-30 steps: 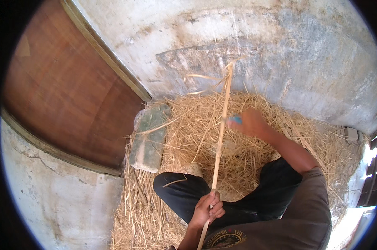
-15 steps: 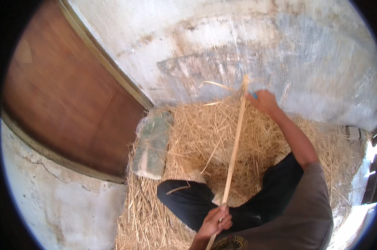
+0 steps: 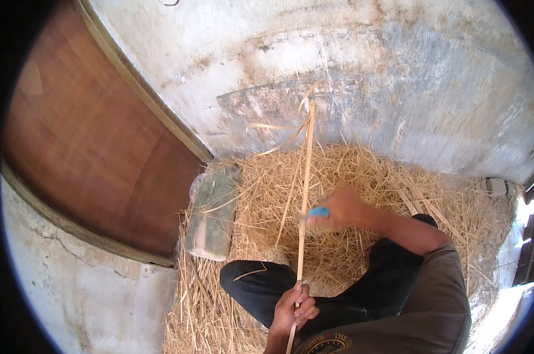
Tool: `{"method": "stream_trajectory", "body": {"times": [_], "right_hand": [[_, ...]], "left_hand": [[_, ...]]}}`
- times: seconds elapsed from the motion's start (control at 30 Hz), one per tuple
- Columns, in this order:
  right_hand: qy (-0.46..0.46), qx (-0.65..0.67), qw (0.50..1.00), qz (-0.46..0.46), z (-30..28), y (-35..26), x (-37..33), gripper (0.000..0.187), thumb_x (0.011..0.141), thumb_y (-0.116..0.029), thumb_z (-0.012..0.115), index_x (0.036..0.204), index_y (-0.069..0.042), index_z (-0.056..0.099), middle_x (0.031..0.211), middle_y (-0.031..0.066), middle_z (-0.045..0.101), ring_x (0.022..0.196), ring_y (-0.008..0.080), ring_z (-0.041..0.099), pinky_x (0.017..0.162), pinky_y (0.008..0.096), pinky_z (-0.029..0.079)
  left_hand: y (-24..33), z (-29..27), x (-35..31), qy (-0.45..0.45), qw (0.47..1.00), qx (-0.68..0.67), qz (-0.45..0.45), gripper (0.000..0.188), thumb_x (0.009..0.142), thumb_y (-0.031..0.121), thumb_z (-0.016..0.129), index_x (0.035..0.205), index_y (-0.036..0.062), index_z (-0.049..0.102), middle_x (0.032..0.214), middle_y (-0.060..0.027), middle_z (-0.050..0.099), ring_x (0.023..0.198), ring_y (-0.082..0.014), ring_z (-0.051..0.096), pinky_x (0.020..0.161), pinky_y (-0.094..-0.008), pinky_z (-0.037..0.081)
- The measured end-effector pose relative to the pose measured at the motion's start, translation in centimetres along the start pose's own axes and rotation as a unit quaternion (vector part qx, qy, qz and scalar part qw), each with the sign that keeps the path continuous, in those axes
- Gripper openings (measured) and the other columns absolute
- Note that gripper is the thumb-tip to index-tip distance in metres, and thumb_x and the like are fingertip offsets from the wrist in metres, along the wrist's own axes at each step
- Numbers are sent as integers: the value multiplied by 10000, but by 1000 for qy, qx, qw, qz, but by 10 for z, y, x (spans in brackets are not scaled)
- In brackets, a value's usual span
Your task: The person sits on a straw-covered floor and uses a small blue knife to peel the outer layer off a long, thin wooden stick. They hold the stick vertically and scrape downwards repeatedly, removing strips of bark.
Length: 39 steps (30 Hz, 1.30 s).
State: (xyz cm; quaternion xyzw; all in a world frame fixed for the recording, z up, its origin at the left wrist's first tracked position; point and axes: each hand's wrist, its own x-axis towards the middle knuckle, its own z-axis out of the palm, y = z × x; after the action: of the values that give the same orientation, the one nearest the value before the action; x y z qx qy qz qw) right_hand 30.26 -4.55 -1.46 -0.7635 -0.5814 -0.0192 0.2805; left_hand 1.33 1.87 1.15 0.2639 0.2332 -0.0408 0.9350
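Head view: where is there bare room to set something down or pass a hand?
Shavings lie nearly everywhere underfoot. The lower end of the green block looks bare. A hand could probably pass over shavings between block and loose strip. Crowded at the stick: left hand gripping, right hand holding a blue tool.

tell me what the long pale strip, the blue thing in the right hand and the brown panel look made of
Long pale strip: likely bamboo or wood, bare; thin slivers curl off its far end.
Blue thing in the right hand: perhaps plastic, from its even bright colour; blur hides its finish.
Brown panel: probably wood or plywood, perhaps stained, given its streaky reddish-brown face.
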Motion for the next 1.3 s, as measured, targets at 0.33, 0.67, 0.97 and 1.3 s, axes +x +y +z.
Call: {"method": "stream_trajectory", "body": {"times": [0.33,0.67,0.97,1.3], "right_hand": [[6,-48,994,102,-2,43,26,747,793,-770,457,510,-87,563,393,61,431,344,228,445,360,370,356],[64,-50,996,35,25,59,34,783,767,-812,414,548,-79,582,445,84,482,424,261,511,429,405,393],[2,-171,968,184,-23,116,60,764,801,-789,394,723,-82,672,580,77,589,583,240,604,545,390,469],[107,-258,935,221,-51,212,65,712,821,-733,439,649,-75,648,555,125,577,592,291,619,537,419,483]], "left_hand": [[-2,1,-7,18,998,65,0,386,1017,384,371,735,121,370,479,31,274,366,-83,210,431,-239,233],[-3,2,1,19,999,26,-11,367,1011,384,392,753,123,381,487,40,282,385,-78,222,457,-239,248],[-12,-1,-16,8,999,20,-50,376,1010,404,378,763,121,377,503,31,288,412,-81,242,464,-234,249],[-11,20,-20,66,991,71,-95,385,999,423,400,744,134,387,503,31,294,393,-78,231,493,-245,296]]}}
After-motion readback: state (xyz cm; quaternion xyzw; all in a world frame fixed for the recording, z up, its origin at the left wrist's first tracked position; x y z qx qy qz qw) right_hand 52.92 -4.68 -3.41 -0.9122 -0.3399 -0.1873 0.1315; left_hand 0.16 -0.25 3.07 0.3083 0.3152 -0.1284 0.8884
